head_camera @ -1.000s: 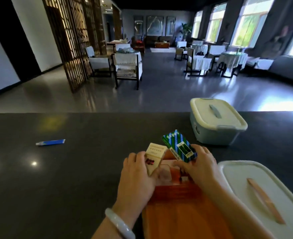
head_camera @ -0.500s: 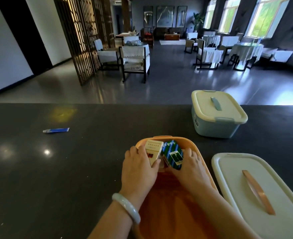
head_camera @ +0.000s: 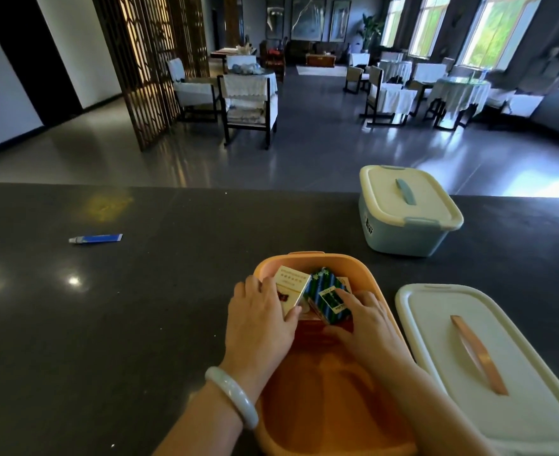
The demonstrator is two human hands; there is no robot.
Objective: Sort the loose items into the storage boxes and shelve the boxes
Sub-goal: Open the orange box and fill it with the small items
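Observation:
An open orange storage box [head_camera: 307, 260] stands on the dark counter in front of me. Both my hands are inside it at its far end. My left hand [head_camera: 258, 319] grips a cream carton [head_camera: 289, 284] with red print. My right hand [head_camera: 367, 324] holds a blue and green striped carton [head_camera: 326, 292] beside it. Both cartons lean on other small packs in the box. The box's cream lid [head_camera: 489, 363] with an orange handle lies flat to the right.
A closed pale blue box [head_camera: 403, 212] with a cream lid stands at the counter's far right edge. A small blue tube [head_camera: 95, 238] lies far left on the counter [head_camera: 140, 324]. Beyond the counter are chairs and covered tables on a grey floor.
Both hands have lowered the two cartons from above the rim down into the far end of the orange box. The view has tilted, showing more of the box.

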